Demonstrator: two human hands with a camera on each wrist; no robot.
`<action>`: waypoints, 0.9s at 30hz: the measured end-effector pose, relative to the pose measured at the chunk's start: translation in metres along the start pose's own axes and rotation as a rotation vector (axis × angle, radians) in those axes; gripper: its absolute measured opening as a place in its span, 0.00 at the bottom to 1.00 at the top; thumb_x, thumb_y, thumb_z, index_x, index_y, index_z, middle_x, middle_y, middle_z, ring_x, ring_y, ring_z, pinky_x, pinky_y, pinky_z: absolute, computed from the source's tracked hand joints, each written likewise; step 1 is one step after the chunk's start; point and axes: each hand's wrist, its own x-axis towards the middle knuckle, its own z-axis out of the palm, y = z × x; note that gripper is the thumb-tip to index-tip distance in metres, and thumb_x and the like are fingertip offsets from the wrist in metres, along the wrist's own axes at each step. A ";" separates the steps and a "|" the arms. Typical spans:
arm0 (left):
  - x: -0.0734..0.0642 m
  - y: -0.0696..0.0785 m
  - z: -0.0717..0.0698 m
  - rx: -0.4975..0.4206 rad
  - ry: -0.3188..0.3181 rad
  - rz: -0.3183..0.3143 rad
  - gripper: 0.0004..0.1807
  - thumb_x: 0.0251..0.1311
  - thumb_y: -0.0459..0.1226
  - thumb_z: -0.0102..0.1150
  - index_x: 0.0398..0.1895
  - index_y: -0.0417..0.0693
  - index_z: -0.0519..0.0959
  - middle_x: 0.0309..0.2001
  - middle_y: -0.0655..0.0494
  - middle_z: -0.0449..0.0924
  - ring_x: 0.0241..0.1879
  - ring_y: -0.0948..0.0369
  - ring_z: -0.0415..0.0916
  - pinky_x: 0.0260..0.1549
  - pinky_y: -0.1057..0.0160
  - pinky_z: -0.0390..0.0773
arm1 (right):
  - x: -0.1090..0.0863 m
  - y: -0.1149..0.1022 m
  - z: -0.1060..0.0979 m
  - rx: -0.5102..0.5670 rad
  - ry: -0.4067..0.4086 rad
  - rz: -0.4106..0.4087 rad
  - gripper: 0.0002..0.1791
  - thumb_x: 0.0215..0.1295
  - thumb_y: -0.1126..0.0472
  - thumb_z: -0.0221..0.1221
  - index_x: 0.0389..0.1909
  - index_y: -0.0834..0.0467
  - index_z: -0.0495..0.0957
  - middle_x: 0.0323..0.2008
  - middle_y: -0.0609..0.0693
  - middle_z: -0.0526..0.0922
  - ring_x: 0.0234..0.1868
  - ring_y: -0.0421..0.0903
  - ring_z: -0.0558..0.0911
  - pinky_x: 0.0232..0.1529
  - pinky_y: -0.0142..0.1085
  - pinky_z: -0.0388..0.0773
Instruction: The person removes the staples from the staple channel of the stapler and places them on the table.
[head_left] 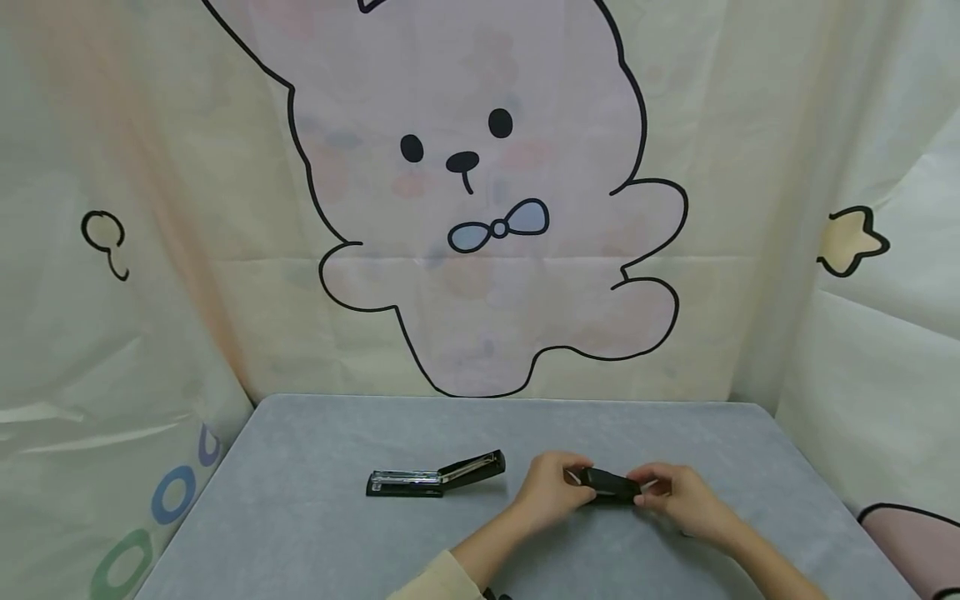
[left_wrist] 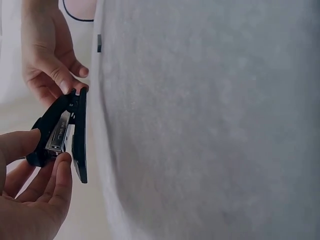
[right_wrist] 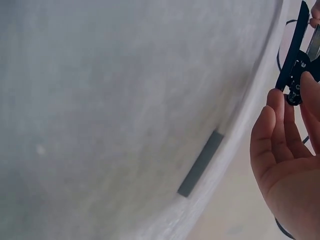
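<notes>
Both hands hold a black stapler (head_left: 611, 485) over the right half of the table. My left hand (head_left: 551, 492) pinches its front end, with the thumb on the top arm and fingertips by the metal magazine (left_wrist: 59, 134). At the hinge end, my right hand (head_left: 686, 500) grips it between thumb and fingers (right_wrist: 272, 107). In the left wrist view the stapler's base (left_wrist: 80, 137) stands apart from the upper part, leaving a wedge-shaped gap. Left of the hands lies a second black stapler (head_left: 474, 469), swung wide with its silver inside showing upward.
A short, flat grey strip (right_wrist: 201, 162) that looks like a row of staples lies on the table near its front edge, by my right hand. The grey cloth-covered table (head_left: 322, 433) meets a printed curtain (head_left: 705, 333) at the back and sides.
</notes>
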 end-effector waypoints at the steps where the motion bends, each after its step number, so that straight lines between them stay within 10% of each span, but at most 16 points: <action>1: -0.002 0.001 -0.001 -0.008 -0.001 0.002 0.18 0.56 0.27 0.74 0.52 0.38 0.87 0.38 0.61 0.87 0.31 0.72 0.78 0.29 0.69 0.78 | -0.002 -0.001 0.001 0.004 -0.004 -0.001 0.19 0.64 0.62 0.72 0.54 0.66 0.83 0.48 0.57 0.87 0.39 0.44 0.85 0.37 0.35 0.81; 27: -0.074 -0.001 -0.045 -0.047 -0.102 -0.028 0.16 0.51 0.23 0.74 0.42 0.45 0.87 0.31 0.68 0.83 0.28 0.71 0.78 0.27 0.70 0.77 | -0.019 -0.030 0.042 0.138 -0.224 -0.144 0.16 0.65 0.63 0.71 0.51 0.64 0.83 0.44 0.54 0.85 0.38 0.40 0.84 0.38 0.35 0.82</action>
